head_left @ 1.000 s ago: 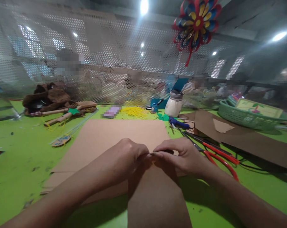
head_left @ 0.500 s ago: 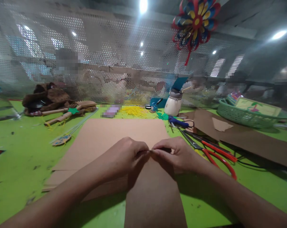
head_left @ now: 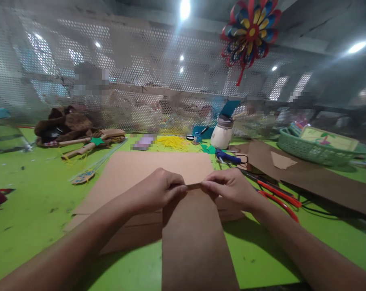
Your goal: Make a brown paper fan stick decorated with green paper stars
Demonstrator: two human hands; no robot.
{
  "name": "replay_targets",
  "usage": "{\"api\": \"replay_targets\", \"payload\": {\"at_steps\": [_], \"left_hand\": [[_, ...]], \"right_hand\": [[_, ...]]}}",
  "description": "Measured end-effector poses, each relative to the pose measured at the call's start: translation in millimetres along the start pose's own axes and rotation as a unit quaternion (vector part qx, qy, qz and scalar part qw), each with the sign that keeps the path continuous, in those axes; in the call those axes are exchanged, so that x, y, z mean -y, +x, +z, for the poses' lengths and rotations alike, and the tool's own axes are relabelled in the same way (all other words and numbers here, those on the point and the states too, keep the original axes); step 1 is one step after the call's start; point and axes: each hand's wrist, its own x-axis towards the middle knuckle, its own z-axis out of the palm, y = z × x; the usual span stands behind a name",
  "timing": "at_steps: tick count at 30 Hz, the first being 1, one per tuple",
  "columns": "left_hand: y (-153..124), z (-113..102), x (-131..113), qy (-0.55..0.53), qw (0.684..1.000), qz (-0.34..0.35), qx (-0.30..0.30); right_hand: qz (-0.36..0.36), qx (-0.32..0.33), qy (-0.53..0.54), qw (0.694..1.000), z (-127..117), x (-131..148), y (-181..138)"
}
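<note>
Head view: the left hand (head_left: pixel 161 188) and the right hand (head_left: pixel 234 188) each pinch the far edge of a brown paper piece (head_left: pixel 195 242) between thumb and fingers, near each other with a short stretch of the edge showing between them. From there the piece runs toward the near side, above the green worktop (head_left: pixel 34 226). Under and beyond the hands lies a stack of light brown sheets (head_left: pixel 134 169). Red-handled scissors (head_left: pixel 280 193) rest just right of the right hand, with a blue-handled tool (head_left: pixel 228 157) farther off. At the far side stand a white jar (head_left: pixel 221 135) and, well to the right, a green basket (head_left: pixel 316 150); yellow shreds (head_left: pixel 172 142) lie left of the jar.
</note>
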Motion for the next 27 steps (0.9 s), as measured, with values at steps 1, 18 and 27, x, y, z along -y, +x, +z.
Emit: {"api": "replay_targets", "payload": {"at_steps": [1, 18, 27], "left_hand": [[1, -1, 2, -0.007, 1.0, -0.008, -0.001], [5, 8, 9, -0.056, 0.998, -0.022, 0.024], [2, -5, 15, -0.121, 0.989, -0.025, 0.084]], "right_hand": [[0.014, 0.004, 0.012, 1.0, -3, -4, 1], [-0.02, -0.014, -0.011, 1.0, 20, 1, -1], [0.026, -0.005, -0.001, 1.0, 9, 0, 1]]}}
